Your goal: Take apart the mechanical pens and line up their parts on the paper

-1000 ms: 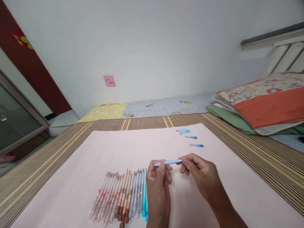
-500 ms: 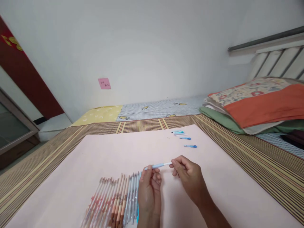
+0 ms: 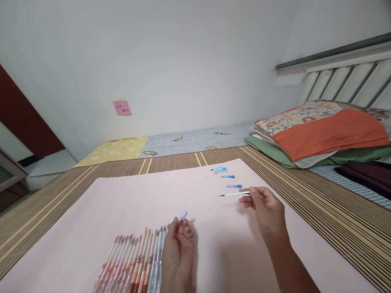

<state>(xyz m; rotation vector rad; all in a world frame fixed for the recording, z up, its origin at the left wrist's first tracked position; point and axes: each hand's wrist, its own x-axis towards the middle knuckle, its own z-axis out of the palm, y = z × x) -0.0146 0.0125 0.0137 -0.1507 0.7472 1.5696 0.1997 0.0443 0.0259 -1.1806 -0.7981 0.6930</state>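
Between the thumb and fingers of my left hand [image 3: 178, 250] is a short light-blue pen barrel piece [image 3: 183, 216], its lower end hidden in the grip. My right hand [image 3: 268, 211] pinches a thin white pen refill [image 3: 233, 194] by one end, its dark tip pointing left. The two pieces are well apart. Just beyond the refill lie a blue pen piece [image 3: 233, 186] and another blue piece [image 3: 228, 176]. Left of my left hand, a row of pens lies side by side: pink-patterned white pens [image 3: 113, 264], peach-and-brown pens [image 3: 142, 260] and pale blue pens [image 3: 157, 256].
Everything lies on a pale pink sheet [image 3: 137, 199] over a striped mat [image 3: 308, 191]. More turquoise pieces [image 3: 220, 169] rest near the sheet's far edge. Folded bedding [image 3: 330, 130] is stacked at the right by a radiator [image 3: 345, 83]. A pink note [image 3: 122, 108] hangs on the wall.
The white refill has come out of the light-blue piece. My right hand has moved right and away with the refill; my left hand keeps the light-blue piece, now tilted more upward.
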